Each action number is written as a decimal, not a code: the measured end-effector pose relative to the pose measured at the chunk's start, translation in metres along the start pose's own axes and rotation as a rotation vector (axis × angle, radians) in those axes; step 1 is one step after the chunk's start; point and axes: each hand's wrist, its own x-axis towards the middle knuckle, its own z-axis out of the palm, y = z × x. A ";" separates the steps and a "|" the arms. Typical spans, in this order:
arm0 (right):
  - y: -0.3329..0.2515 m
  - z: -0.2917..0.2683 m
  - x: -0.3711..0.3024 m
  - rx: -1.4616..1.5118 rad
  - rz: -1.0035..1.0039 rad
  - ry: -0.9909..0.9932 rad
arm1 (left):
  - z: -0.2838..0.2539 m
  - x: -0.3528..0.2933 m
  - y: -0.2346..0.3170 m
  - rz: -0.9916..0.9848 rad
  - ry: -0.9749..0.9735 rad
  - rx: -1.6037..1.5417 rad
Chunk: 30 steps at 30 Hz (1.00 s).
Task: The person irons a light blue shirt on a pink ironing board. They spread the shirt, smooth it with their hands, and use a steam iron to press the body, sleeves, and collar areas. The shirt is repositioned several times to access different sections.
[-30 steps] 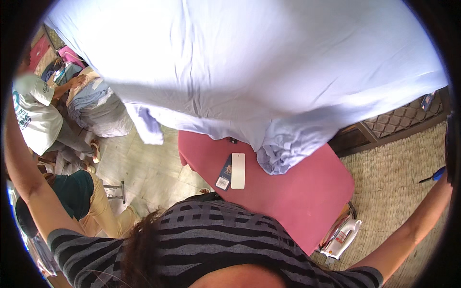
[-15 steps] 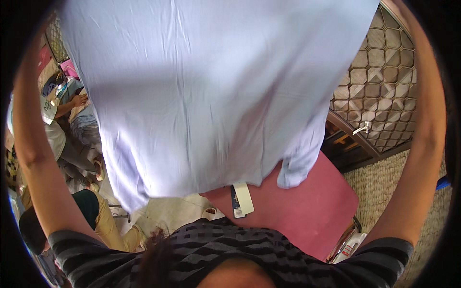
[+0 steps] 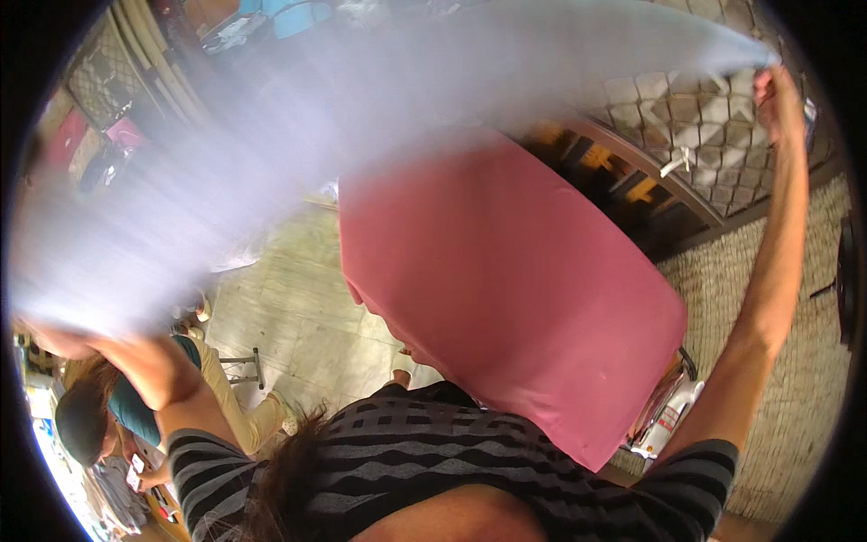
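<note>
A light blue shirt (image 3: 298, 108), smeared by motion, stretches slantwise across the upper view between my two raised hands. At the far right, my right hand (image 3: 770, 101) is closed on one gathered corner of it. My left hand (image 3: 56, 340) is low at the left edge, at the cloth's other end. Its fingers are blurred and partly covered, but the fabric runs taut to it. Below the shirt lies the padded ironing board (image 3: 515, 280) with its dusty-red cover.
An iron (image 3: 666, 420) rests at the board's near right end. Behind the board is a metal lattice gate (image 3: 713, 135) with a white tie (image 3: 677, 163). At the lower left a person in a dark cap (image 3: 79, 423) sits close to my left arm. A stool (image 3: 248, 366) stands beside them.
The shirt, hanging spread out in front of me before, has swung up and leftward into a slanting blur. My left hand has come down at the left edge; much more of the board shows.
</note>
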 end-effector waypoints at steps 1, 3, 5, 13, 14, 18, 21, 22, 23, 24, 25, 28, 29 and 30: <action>0.022 -0.013 -0.039 -0.006 0.153 0.113 | 0.008 -0.022 -0.071 -0.037 -0.057 -0.260; 0.082 -0.008 -0.108 0.226 0.387 0.299 | 0.067 -0.048 -0.140 -0.184 -0.092 -0.531; 0.121 -0.010 -0.175 0.513 0.521 0.411 | 0.119 -0.072 -0.205 -0.314 -0.079 -0.724; 0.260 -0.087 -0.334 -0.453 0.780 0.308 | 0.253 -0.114 -0.347 -0.857 -0.138 -0.825; 0.262 -0.083 -0.333 -0.653 0.660 0.317 | 0.259 -0.114 -0.353 -0.861 -0.164 -0.813; 0.270 -0.092 -0.330 -1.042 0.601 0.334 | 0.265 -0.106 -0.363 -0.848 -0.280 -0.731; 0.264 -0.089 -0.317 -1.160 0.547 0.368 | 0.265 -0.095 -0.367 -0.775 -0.354 -0.760; 0.265 -0.085 -0.317 -1.197 0.533 0.390 | 0.264 -0.095 -0.370 -0.767 -0.393 -0.787; 0.266 -0.082 -0.317 -1.232 0.519 0.411 | 0.264 -0.096 -0.373 -0.759 -0.432 -0.814; 0.269 -0.083 -0.315 -1.266 0.492 0.429 | 0.268 -0.093 -0.378 -0.743 -0.465 -0.835; 0.270 -0.076 -0.318 -1.324 0.511 0.365 | 0.272 -0.089 -0.383 -0.802 -0.489 -0.815; 0.294 -0.084 -0.344 -1.419 0.530 0.278 | 0.298 -0.087 -0.393 -0.901 -0.547 -0.837; 0.293 -0.088 -0.348 -1.318 0.667 0.243 | 0.304 -0.087 -0.397 -0.902 -0.568 -0.835; 0.291 -0.079 -0.348 -1.333 0.578 0.257 | 0.310 -0.086 -0.400 -0.864 -0.572 -0.812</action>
